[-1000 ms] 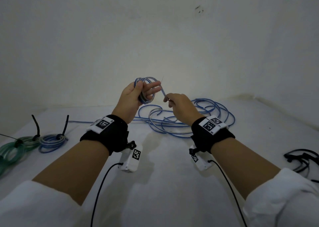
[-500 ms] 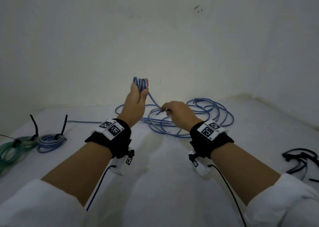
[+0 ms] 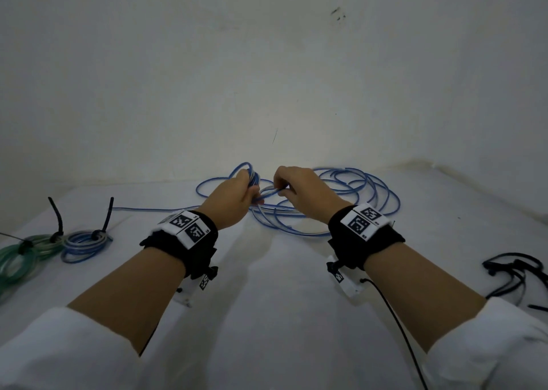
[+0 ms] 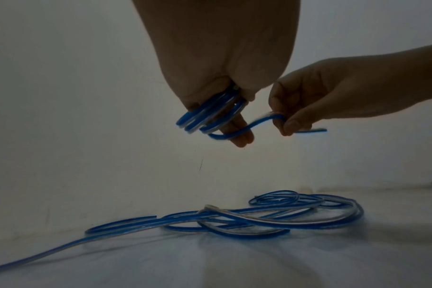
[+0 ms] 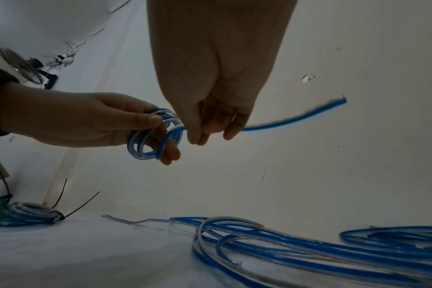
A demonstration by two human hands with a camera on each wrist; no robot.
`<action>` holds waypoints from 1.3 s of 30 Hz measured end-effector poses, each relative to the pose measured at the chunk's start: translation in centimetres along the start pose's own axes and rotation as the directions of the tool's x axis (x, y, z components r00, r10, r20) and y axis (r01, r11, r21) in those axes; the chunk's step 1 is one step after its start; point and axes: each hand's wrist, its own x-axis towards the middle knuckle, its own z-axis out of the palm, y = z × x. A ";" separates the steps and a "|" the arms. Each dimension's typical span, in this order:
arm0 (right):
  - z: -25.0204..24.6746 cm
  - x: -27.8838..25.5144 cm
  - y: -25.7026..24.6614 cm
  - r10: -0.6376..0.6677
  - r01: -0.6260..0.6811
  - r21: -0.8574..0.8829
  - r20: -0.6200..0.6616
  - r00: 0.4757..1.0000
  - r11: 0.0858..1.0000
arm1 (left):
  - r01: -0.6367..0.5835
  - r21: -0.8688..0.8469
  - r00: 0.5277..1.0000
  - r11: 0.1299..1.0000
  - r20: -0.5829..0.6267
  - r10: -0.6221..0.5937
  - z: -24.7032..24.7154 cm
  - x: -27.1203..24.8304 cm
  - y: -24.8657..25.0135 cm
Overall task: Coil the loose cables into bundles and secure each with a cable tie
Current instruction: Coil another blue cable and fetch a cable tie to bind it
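My left hand (image 3: pixel 250 194) grips a small coil of blue-and-clear cable (image 4: pixel 210 115), several loops wound round its fingers. Just to its right, my right hand (image 3: pixel 281 189) pinches the same cable's tail (image 5: pixel 296 118) between thumb and fingers (image 4: pixel 290 124). The short free end sticks out past that hand. Both hands hover above the table (image 3: pixel 281 300). More loose blue cables (image 3: pixel 355 200) lie tangled on it behind the hands, also seen in the left wrist view as loose blue cables (image 4: pixel 259 218).
At the left lie a tied blue bundle (image 3: pixel 84 243) and a tied green bundle (image 3: pixel 17 256), their black tie tails standing up. Black cable ties (image 3: pixel 516 274) lie at the right edge. A white wall rises close behind the table.
Both hands have dropped lower toward the table. The left hand has tipped forward with its coil, and the right hand has come in close beside it with the cable tail.
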 end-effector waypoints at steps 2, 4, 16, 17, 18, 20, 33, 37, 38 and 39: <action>0.1 0.3 -0.1 -0.043 0.042 -0.025 -0.038 0.998 0.999 | 0.009 -0.034 1.000 0.999 0.008 -0.009 -0.1 -0.2 0.6; -0.1 0.4 -0.3 -0.086 0.083 -0.064 -0.049 0.995 0.994 | 0.025 -0.106 1.000 0.994 0.009 -0.024 -0.2 -0.3 1.0; -1.3 1.2 0.1 -0.170 0.157 -0.354 -0.005 0.985 0.922 | 0.022 -0.469 0.995 0.883 0.094 0.025 0.0 -0.2 0.5; -1.3 1.2 0.0 -0.141 0.139 -0.289 0.012 0.990 0.947 | 0.026 -0.480 0.995 0.877 0.101 0.026 0.0 -0.2 0.6; -1.3 1.2 -0.1 -0.119 0.122 -0.210 0.026 0.993 0.970 | 0.030 -0.489 0.994 0.872 0.110 0.028 0.0 -0.2 0.6; -1.3 1.2 -0.1 -0.077 0.078 -0.065 0.022 0.997 0.995 | 0.048 -0.519 0.990 0.853 0.135 0.026 -0.1 -0.2 0.6; -1.1 0.7 1.5 0.012 -0.011 0.012 -0.081 0.997 1.000 | 0.064 -0.604 0.998 0.794 0.060 -0.034 -0.5 -0.2 0.6; -1.0 0.3 2.5 0.106 -0.109 -0.027 -0.098 0.990 0.994 | 0.037 -0.702 0.996 0.712 -0.031 -0.083 -0.8 0.0 0.6; -1.0 0.1 2.5 0.148 -0.149 -0.007 -0.090 0.985 0.989 | 0.033 -0.720 0.992 0.693 -0.059 -0.108 -0.9 0.0 0.6; -0.9 -0.1 2.4 0.180 -0.178 0.032 -0.085 0.980 0.984 | 0.027 -0.731 0.988 0.682 -0.085 -0.130 -1.0 0.1 0.6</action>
